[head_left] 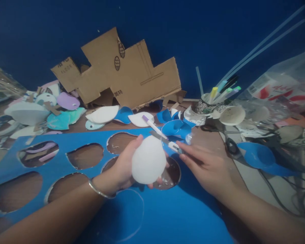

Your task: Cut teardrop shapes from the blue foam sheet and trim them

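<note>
My left hand (124,164), with a silver bangle on its wrist, grips a white rounded foam piece (149,161) by its left side and from below. The piece is held up over a blue foam sheet (183,210), its pale face toward me. In my right hand (208,166), thumb and fingers close on a white utility knife (175,147). Its blade points left, by the upper right edge of the white piece; whether they touch I cannot tell. Just behind the blade lies a white marker (152,124) with a purple cap. Several oval holes and a drawn curved outline mark the sheet.
Cut cardboard (132,74) leans against the dark blue wall. White and blue foam scraps (103,115) line the sheet's far edge. A patterned pen cup (205,106) stands at back right. Scissors (232,147), a blue offcut (259,156) and cables lie on the right.
</note>
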Demonstrator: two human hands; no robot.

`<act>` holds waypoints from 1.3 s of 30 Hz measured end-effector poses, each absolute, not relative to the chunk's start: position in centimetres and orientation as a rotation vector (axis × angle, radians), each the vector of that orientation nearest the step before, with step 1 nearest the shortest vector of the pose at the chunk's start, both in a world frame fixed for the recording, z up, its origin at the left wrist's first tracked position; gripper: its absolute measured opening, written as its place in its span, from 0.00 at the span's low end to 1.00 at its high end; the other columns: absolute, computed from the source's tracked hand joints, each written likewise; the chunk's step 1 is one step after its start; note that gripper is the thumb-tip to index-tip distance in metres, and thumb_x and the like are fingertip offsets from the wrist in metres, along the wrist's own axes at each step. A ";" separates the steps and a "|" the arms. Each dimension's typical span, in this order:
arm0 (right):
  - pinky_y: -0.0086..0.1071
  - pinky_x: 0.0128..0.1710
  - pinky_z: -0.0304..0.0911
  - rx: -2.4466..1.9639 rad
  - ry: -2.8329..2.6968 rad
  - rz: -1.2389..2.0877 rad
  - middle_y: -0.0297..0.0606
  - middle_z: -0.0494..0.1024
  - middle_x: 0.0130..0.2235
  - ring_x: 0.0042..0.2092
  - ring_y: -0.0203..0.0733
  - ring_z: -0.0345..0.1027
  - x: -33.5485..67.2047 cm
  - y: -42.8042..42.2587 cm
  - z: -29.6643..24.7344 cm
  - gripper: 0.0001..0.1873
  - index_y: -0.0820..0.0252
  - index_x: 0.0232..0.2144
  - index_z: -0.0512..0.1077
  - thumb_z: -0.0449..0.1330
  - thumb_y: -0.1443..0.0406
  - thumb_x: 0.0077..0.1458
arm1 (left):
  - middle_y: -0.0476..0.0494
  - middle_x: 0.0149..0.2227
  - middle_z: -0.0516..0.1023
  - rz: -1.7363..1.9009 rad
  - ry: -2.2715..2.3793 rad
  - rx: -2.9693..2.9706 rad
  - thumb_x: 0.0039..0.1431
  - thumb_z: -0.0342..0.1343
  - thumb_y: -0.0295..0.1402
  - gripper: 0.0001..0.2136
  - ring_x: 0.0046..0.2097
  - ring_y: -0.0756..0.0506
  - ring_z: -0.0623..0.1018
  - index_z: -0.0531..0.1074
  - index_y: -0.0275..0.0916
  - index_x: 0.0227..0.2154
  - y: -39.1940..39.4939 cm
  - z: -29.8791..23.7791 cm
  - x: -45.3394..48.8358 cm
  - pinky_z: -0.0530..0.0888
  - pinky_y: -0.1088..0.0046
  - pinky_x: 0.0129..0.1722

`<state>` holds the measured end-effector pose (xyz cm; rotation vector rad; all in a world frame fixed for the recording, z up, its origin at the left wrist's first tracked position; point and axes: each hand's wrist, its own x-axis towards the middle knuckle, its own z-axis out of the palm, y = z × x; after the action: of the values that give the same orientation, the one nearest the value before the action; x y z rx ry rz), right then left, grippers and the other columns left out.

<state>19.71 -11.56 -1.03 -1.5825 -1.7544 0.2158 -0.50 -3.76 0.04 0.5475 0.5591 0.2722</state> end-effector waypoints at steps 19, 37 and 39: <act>0.34 0.38 0.73 -1.589 -1.734 0.251 0.35 0.80 0.41 0.42 0.45 0.75 19.6 -11.6 -1.1 0.14 0.52 0.44 0.75 0.58 0.65 0.54 | 0.31 0.34 0.78 0.336 0.591 0.565 0.54 0.41 0.58 0.34 0.27 0.39 0.79 0.74 0.27 0.38 -3.9 0.4 -0.5 0.74 0.72 0.16; 0.34 0.36 0.74 -1.589 -1.725 0.290 0.36 0.80 0.41 0.44 0.46 0.74 19.2 -11.3 -1.1 0.15 0.51 0.46 0.74 0.57 0.64 0.55 | 0.31 0.34 0.77 0.330 0.618 0.576 0.57 0.37 0.57 0.34 0.26 0.39 0.79 0.73 0.28 0.37 -4.0 0.5 -0.2 0.75 0.71 0.17; 0.35 0.37 0.75 -1.592 -1.718 0.291 0.35 0.80 0.41 0.43 0.46 0.75 19.1 -11.3 -1.0 0.15 0.50 0.46 0.74 0.58 0.65 0.55 | 0.31 0.33 0.78 0.332 0.638 0.572 0.56 0.36 0.57 0.34 0.26 0.39 0.79 0.73 0.28 0.38 -4.0 0.4 -0.2 0.75 0.70 0.17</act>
<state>19.11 -11.29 -1.03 -1.5916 -1.7184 0.2906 -0.18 -3.98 0.44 0.5720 0.6381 0.3319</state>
